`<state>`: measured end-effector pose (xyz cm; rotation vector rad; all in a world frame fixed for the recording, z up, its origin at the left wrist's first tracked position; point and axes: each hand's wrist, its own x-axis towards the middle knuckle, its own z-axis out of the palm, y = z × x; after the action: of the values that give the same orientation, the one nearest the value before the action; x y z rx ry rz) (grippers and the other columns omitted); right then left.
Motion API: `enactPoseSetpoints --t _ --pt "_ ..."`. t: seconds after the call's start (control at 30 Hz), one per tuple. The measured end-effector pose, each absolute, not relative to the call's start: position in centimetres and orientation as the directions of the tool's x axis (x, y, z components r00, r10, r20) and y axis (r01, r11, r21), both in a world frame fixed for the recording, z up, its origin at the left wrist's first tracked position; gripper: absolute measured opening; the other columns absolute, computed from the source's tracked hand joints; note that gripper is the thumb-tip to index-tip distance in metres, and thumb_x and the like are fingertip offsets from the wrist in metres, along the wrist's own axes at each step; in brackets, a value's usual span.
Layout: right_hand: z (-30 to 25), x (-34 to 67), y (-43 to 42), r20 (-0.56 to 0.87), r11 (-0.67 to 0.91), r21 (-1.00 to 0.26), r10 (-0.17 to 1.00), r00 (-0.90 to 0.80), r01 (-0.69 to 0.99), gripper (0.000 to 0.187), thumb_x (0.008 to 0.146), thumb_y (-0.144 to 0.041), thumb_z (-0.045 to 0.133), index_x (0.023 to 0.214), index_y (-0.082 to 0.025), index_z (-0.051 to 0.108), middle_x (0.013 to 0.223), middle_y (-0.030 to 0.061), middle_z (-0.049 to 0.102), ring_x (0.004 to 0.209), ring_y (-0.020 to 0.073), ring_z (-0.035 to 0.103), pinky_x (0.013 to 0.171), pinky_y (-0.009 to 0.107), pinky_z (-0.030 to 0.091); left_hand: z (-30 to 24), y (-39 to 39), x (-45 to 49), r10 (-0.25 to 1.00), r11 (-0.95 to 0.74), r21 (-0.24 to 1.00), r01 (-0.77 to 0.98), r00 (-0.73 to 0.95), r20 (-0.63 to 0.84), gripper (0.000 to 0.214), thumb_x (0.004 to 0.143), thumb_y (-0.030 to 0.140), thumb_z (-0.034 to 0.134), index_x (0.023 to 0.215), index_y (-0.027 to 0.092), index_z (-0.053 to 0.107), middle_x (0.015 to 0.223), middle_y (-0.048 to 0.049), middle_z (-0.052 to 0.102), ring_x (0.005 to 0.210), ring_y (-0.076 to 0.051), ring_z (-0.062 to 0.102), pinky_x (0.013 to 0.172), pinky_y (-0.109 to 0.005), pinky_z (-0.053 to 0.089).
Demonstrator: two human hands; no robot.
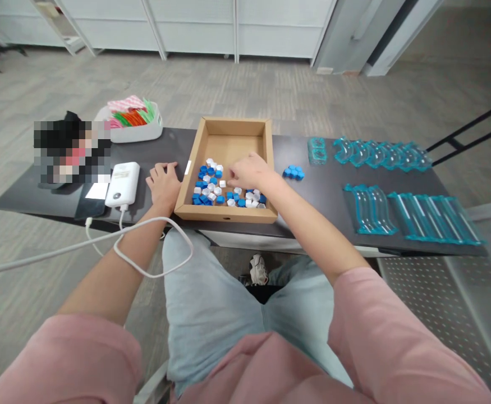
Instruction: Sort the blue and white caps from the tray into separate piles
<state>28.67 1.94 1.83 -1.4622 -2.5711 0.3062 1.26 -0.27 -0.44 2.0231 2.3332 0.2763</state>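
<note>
My right hand [247,171] reaches into a shallow cardboard box [227,212], fingers curled together and pointing down at the loose pieces. Its fingertips are partly hidden, so what they pinch cannot be made out. Close to them lies a white piece [222,183]. Small blue and white hexagonal pieces are scattered over the near half of the box. Outside the box, my left hand [165,185] lies on the dark table with fingers spread, beside the left wall and holding nothing. A cluster of blue hexagonal pieces [293,172] sits on the table right of the box.
Teal transparent curved tracks [382,154], wavy tubes [371,209] and straight tubes [436,217] lie on the right, near small teal blocks [316,151]. On the left are a white power bank [123,184] with a cable and a white basket [138,133] of colourful sticks.
</note>
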Motion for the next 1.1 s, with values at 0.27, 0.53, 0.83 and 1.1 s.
enactPoseSetpoints --t 0.27,0.53,0.83,1.1 --pt "2.7 29.3 1.8 0.105 0.519 -0.277 0.853 -0.511 0.809 0.012 0.103 -0.03 0.08 0.106 -0.024 0.089 0.104 0.0083 0.088 0.109 0.0328 0.081 0.105 0.044 0.054 -0.3 -0.2 0.9 0.991 0.119 0.209 0.971 -0.13 0.042 0.066 0.118 0.037 0.038 0.175 0.011 0.058 0.178 -0.0332 0.049 0.162 -0.049 0.045 0.132 -0.063 0.036" --pt "2.1 40.7 -6.5 0.519 0.493 -0.702 0.848 -0.105 0.515 0.031 0.108 -0.042 0.078 0.135 -0.026 0.082 0.129 0.0087 0.08 0.112 0.0253 0.077 0.102 0.042 0.065 -0.3 -0.2 1.3 0.985 0.14 0.174 0.975 -0.154 0.071 0.064 0.116 0.036 0.038 0.171 0.014 0.062 0.176 -0.0323 0.052 0.159 -0.049 0.048 0.13 -0.063 0.039" --pt "-4.8 44.6 -15.7 0.383 0.353 -0.731 0.921 -0.077 0.584 0.011 0.101 -0.038 0.084 0.1 -0.028 0.079 0.111 0.0079 0.081 0.104 0.0276 0.077 0.101 0.046 0.063 -0.3 -0.2 1.5 0.983 0.153 0.175 0.973 -0.168 0.078 0.066 0.116 0.028 0.029 0.171 0.012 0.063 0.176 -0.0331 0.051 0.159 -0.049 0.049 0.131 -0.063 0.04" --pt "-4.5 44.3 -15.7 0.313 0.322 -0.723 0.942 -0.125 0.612 0.014 0.096 -0.034 0.083 0.101 -0.028 0.071 0.102 0.0051 0.079 0.095 0.0267 0.071 0.092 0.041 0.058 -1.0 0.2 0.9 0.98 0.135 0.208 0.969 -0.161 0.114 0.059 0.115 0.034 0.04 0.165 0.015 0.065 0.171 -0.0315 0.055 0.156 -0.048 0.051 0.131 -0.065 0.041"
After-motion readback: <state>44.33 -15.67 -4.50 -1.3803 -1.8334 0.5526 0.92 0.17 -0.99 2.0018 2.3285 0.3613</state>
